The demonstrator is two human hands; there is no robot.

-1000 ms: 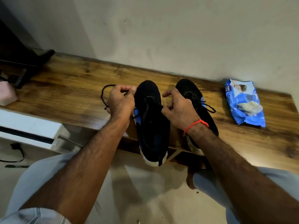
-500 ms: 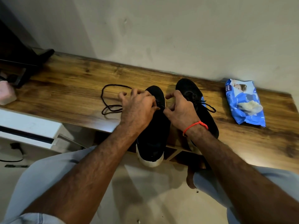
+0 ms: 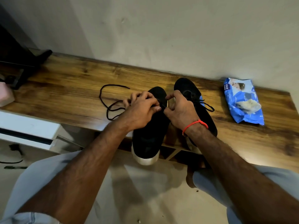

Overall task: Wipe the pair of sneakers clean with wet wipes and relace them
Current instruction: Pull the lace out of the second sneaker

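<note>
Left hand [image 3: 142, 110] now lying curled over the left sneaker [image 3: 148, 135] on the wooden shelf [image 3: 64, 94], right hand [image 3: 179, 109] pinching its black lace [image 3: 111, 104] beside the left fingertips, slack trailing further left than before, wipes pack [image 3: 242, 102] staying well right

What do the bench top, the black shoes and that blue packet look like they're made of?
Bench top: wood or wood-look laminate, brown grain with a slight sheen. Left sneaker and right sneaker: matte black fabric, probably knit; the left's toe rim looks like pale rubber. Wipes pack: thin glossy plastic film, crinkled and printed.
</note>
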